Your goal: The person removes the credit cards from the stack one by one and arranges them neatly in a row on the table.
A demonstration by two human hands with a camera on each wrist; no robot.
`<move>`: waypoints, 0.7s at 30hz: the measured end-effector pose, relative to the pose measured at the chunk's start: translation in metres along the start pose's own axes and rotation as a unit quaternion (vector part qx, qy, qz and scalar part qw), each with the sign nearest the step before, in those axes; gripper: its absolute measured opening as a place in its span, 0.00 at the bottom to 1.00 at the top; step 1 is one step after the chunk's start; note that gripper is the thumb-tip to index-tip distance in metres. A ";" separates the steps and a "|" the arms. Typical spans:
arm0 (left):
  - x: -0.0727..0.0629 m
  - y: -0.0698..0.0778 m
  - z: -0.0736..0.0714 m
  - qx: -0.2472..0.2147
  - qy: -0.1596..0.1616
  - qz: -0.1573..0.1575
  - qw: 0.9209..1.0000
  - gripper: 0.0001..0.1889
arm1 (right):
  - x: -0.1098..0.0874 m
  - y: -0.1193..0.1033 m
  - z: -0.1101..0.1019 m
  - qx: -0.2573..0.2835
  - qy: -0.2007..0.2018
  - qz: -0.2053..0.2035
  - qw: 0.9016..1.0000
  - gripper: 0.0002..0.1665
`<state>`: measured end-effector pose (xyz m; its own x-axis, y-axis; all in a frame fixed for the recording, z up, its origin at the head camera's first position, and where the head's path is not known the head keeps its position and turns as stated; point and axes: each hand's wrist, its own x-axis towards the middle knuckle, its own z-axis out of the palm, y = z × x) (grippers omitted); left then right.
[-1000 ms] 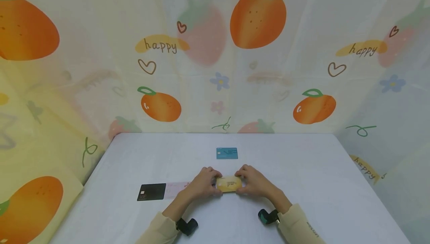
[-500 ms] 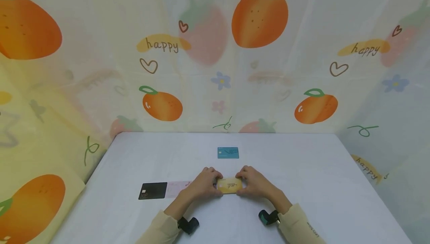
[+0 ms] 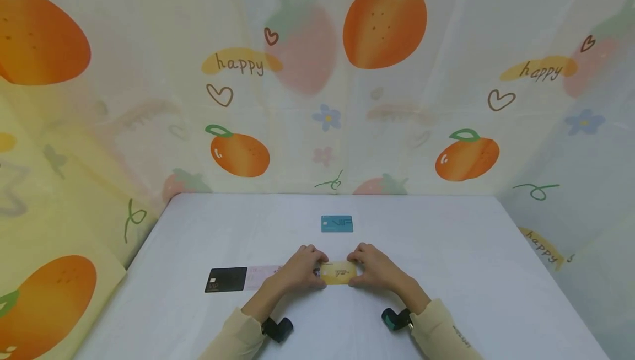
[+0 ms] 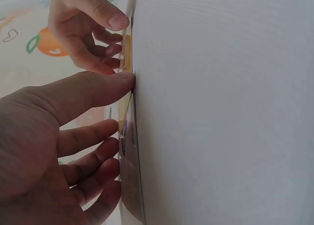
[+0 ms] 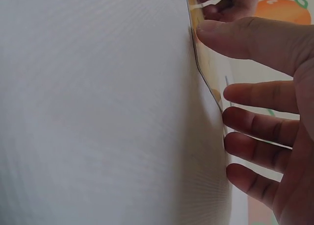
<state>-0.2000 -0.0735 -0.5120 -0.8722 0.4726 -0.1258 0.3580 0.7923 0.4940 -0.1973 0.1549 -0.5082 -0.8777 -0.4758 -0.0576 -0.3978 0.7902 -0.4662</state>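
- a yellow card (image 3: 339, 274), thin, smooth and oblong with rounded corners, sat just below the centre of the frame; whether it lay quite flat could not be told.
- the left hand (image 3: 300, 268) held its left end, thumb at the near edge and fingers toward the far one, a narrow grip.
- the right hand (image 3: 379, 268) held the right end in the same way, thumb and index finger on the card, the other fingers apart and gently bent.
- beneath both stretched a table (image 3: 446, 244) with a matt white covering.
- at lower left, a black card (image 3: 225, 280) with "vip" lettering met a pale pink card (image 3: 259, 277); the left hand and forearm hid the latter's right end.
- a teal card (image 3: 337, 224) lay above the hands, near the centre, well apart from the yellow one.
- small black cameras (image 3: 278, 329) sat at the wrists, beside beige sleeves (image 3: 233, 335).
- creased fabric (image 3: 297, 145) printed with oranges, strawberries and hearts filled the upper frame.
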 end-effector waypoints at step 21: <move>-0.002 0.002 -0.003 0.004 0.004 0.011 1.000 0.25 | -0.003 -0.006 -0.002 -0.027 -0.007 -0.009 1.000 0.25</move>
<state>-0.1988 -0.0738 -0.5086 -0.8667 0.4868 -0.1091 0.3795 0.7853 0.4891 -0.1926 0.1519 -0.5035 -0.8667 -0.4950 -0.0612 -0.4279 0.8009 -0.4189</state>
